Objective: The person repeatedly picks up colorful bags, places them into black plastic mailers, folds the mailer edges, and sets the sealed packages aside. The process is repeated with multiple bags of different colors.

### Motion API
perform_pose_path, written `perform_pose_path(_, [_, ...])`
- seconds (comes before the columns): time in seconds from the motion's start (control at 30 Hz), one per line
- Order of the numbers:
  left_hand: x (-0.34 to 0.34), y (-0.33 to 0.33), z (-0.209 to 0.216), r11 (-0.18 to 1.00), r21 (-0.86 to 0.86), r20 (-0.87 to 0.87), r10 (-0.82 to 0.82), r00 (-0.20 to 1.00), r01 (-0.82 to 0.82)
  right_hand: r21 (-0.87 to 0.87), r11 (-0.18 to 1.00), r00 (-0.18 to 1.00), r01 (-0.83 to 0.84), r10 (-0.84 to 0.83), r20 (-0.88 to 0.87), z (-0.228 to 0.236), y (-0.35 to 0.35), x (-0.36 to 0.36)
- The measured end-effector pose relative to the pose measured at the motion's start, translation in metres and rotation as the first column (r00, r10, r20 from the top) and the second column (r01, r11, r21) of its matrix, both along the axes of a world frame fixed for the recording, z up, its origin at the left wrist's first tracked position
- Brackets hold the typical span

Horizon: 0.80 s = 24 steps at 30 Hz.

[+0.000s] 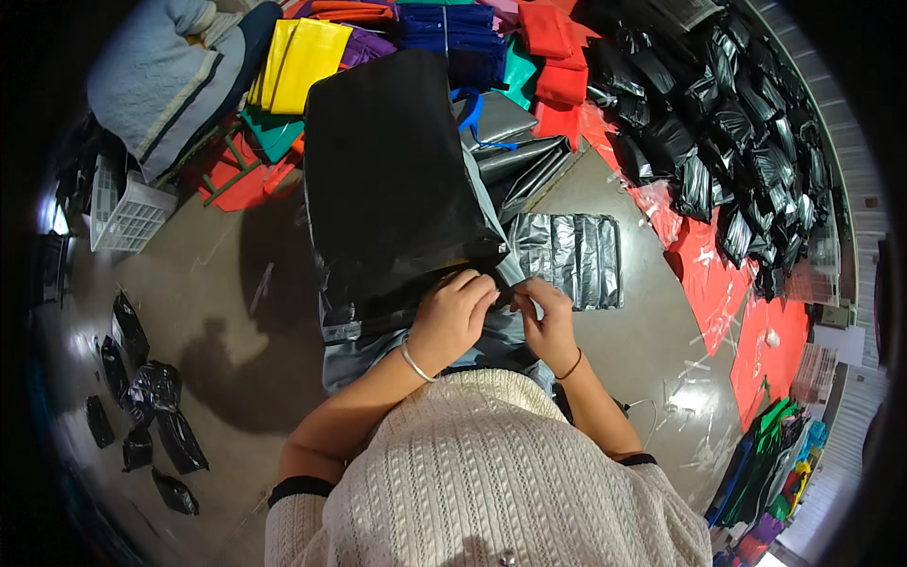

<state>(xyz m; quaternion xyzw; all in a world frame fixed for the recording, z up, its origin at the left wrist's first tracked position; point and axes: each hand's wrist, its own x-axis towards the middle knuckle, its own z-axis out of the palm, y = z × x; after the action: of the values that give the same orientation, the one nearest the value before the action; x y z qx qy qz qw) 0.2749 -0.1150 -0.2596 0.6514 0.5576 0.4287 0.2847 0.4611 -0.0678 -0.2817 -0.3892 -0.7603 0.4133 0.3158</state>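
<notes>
A large black plastic bag [387, 161] lies in front of me, stretched away from my lap, its near end loose and folded. My left hand [455, 317] is closed, its curled fingers pinching the bag's near edge. Close to its right, my right hand [548, 323] is also closed, thumb and fingers pinched at the bag's near right corner. The fingertips partly cover the plastic they grip. Grey material [496, 331] lies under the bag and across my lap. Just beyond my right hand, a folded shiny black bag [569, 261] rests flat on the floor.
Stacks of folded yellow [307, 66], dark blue [453, 42] and red [557, 80] bags stand at the far side. Many black packets [746, 142] are heaped at the right on red sheeting [699, 274]. Several more packets [156, 387] lie on the left floor. A person [170, 80] sits far left near a white crate [132, 210].
</notes>
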Motion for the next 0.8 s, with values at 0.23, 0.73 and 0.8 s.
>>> perform_pose_path(0.23, [-0.139, -0.212, -0.042, 0.696, -0.203, 0.228, 0.717, 0.658, -0.689, -0.175, 0.970, 0.985, 0.170, -0.160, 0.072, -0.022, 0.010, 0.020])
perform_pose_path(0.73, [-0.313, -0.347, -0.146, -0.111, -0.743, -0.445, 0.819, 0.362, -0.660, -0.230, 0.966, 0.992, 0.116, -0.123, -0.016, -0.006, 0.053, 0.015])
perform_pose_path(0.8, [-0.312, -0.243, -0.108, 0.354, -0.488, -0.437, 0.693, 0.574, -0.798, -0.425, 0.904, 0.977, 0.047, -0.130, -0.168, 0.007, 0.088, -0.002])
